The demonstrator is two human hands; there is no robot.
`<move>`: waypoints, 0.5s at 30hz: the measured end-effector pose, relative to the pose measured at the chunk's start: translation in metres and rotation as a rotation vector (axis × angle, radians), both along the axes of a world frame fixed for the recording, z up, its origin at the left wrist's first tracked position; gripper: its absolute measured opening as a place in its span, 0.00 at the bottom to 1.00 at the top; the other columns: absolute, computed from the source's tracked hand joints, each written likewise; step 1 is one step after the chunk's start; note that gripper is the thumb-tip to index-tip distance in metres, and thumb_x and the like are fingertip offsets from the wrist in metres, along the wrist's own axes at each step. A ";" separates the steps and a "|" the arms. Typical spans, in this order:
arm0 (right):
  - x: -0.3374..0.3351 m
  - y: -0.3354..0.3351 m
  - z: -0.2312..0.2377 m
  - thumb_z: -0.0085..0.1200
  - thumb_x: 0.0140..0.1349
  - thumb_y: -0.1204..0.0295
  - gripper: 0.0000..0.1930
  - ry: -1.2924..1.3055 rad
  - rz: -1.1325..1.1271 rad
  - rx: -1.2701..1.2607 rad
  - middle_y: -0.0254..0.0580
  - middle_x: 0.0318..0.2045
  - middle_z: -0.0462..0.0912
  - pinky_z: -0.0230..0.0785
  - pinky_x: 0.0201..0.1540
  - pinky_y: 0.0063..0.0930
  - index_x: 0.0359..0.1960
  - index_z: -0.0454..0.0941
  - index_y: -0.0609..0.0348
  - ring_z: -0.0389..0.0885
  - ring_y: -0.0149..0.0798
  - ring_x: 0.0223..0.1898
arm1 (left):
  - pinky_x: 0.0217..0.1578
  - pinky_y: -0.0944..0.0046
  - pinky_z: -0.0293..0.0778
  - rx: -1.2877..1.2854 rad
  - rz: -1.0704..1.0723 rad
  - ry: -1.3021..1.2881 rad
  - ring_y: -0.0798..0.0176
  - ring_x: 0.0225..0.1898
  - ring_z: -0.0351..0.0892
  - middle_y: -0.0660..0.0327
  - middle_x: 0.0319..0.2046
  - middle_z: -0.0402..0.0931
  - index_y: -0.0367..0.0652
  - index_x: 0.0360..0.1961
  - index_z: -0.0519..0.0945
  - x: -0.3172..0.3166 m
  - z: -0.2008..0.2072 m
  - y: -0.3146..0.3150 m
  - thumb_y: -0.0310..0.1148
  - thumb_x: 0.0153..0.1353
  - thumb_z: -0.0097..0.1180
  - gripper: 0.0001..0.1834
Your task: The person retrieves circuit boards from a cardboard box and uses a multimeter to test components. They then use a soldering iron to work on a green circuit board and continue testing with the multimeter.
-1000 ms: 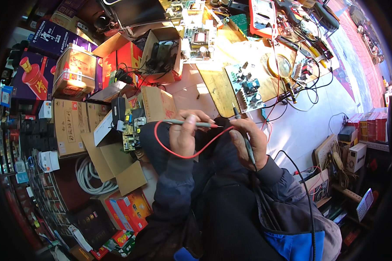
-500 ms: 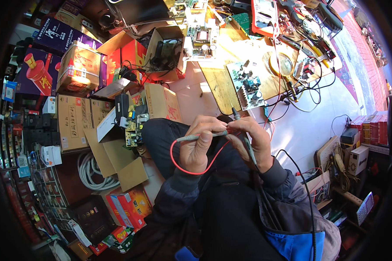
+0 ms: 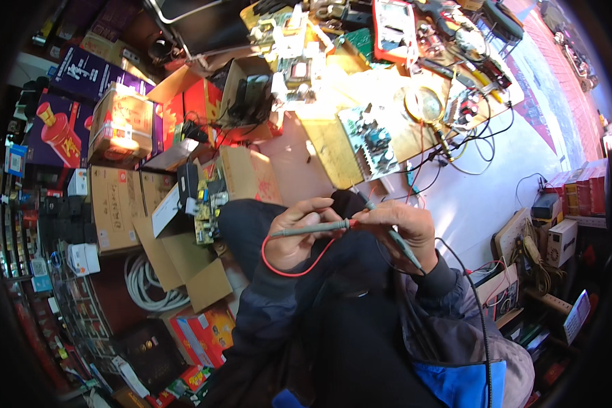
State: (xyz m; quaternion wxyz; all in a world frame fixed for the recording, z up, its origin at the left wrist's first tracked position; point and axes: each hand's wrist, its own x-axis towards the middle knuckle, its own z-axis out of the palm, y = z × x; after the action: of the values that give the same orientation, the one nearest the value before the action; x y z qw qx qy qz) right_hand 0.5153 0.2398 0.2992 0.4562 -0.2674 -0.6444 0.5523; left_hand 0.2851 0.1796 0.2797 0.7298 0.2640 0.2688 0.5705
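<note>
Over my lap, my left hand is closed around a grey test probe that lies level across its fingers. A red lead loops from the probe's rear end, below that hand. My right hand is closed too, its thumb and forefinger pinched at the reddish tip end of the same probe. A second grey test probe sits slanted in the right hand, its front end sticking out beyond the fingers. What exactly the right fingertips grip at the first probe's tip is too small to make out.
Ahead stands a wooden bench with a circuit board, a magnifying glass and a red-framed multimeter. Cardboard boxes and a coiled white cable are at left. A black cable hangs beside my right arm.
The left hand has turned and loosened slightly, so the red-lead probe shows more fully across its fingers. The right hand has shifted slightly right, and its probe lies more slanted. The view has tilted slightly.
</note>
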 end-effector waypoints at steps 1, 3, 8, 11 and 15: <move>0.002 0.002 0.001 0.62 0.59 0.89 0.13 0.000 -0.008 0.028 0.47 0.40 0.90 0.80 0.45 0.28 0.44 0.87 0.63 0.90 0.39 0.41 | 0.53 0.57 0.80 -0.008 -0.015 -0.009 0.53 0.48 0.85 0.44 0.51 0.81 0.29 0.65 0.71 0.000 0.000 0.002 0.24 0.72 0.49 0.22; 0.006 0.005 0.003 0.61 0.59 0.89 0.13 0.030 -0.021 0.070 0.48 0.41 0.90 0.80 0.46 0.28 0.45 0.87 0.65 0.90 0.40 0.42 | 0.52 0.55 0.81 -0.003 -0.055 -0.036 0.51 0.49 0.85 0.44 0.51 0.81 0.30 0.67 0.69 0.005 0.005 0.000 0.24 0.71 0.50 0.24; 0.010 0.009 0.011 0.61 0.58 0.88 0.16 -0.093 0.022 0.168 0.47 0.43 0.88 0.80 0.46 0.29 0.48 0.85 0.65 0.89 0.41 0.42 | 0.38 0.69 0.78 0.044 0.102 0.437 0.67 0.35 0.82 0.57 0.35 0.82 0.32 0.53 0.78 0.035 0.017 0.006 0.39 0.69 0.65 0.21; 0.011 0.008 0.014 0.60 0.58 0.89 0.16 -0.070 0.035 0.149 0.47 0.42 0.89 0.80 0.45 0.29 0.48 0.85 0.64 0.89 0.41 0.42 | 0.37 0.69 0.78 0.127 0.174 0.515 0.68 0.33 0.81 0.58 0.33 0.82 0.34 0.46 0.78 0.039 0.022 0.012 0.39 0.71 0.63 0.17; 0.013 0.012 0.017 0.60 0.62 0.86 0.11 -0.056 -0.038 0.183 0.47 0.40 0.90 0.80 0.43 0.30 0.45 0.86 0.65 0.90 0.42 0.39 | 0.37 0.67 0.78 0.085 0.255 0.403 0.66 0.32 0.81 0.57 0.31 0.81 0.34 0.44 0.77 0.041 0.024 0.011 0.36 0.70 0.64 0.15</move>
State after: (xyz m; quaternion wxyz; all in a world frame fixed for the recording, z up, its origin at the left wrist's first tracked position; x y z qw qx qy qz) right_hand 0.5282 0.2523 0.3158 0.4710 -0.2519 -0.6994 0.4749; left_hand 0.3266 0.1910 0.3034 0.5715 0.3669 0.4160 0.6047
